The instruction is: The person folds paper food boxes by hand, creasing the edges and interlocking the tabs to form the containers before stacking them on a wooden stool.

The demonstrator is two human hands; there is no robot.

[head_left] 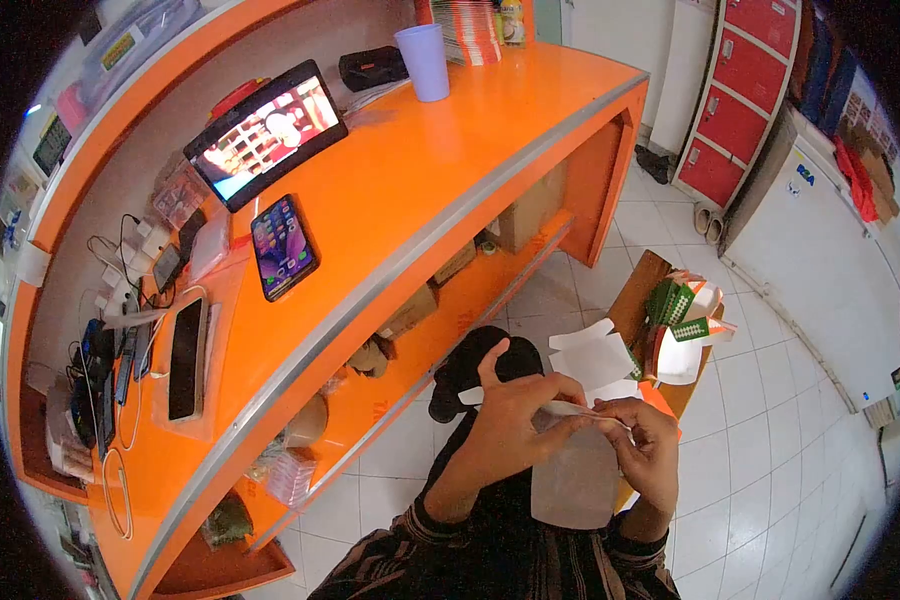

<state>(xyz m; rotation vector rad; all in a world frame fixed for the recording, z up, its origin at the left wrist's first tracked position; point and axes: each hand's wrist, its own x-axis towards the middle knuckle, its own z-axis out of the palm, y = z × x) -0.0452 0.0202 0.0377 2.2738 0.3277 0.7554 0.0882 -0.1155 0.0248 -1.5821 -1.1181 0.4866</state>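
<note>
Over my lap, both hands pinch the upper edge of a pale grey-white card piece (575, 485). My left hand (510, 420) has thumb and fingers closed on its folded edge, with one finger raised. My right hand (645, 445) grips the same edge just to the right, its fingertips close to those of my left hand. The lower part of the card hangs down over my dark striped clothing. Behind my hands lie white unfolded card pieces (592, 357). Green, white and orange cartons (678, 303) sit in a pile beyond them on a brown wooden surface (632, 295).
An orange counter (390, 170) curves along the left, bearing a tablet (270, 135), a phone (284, 247), another phone (187, 358) and a purple cup (425, 63). Its lower shelf holds boxes. Red lockers (735, 90) and a white freezer (805, 240) stand at the right.
</note>
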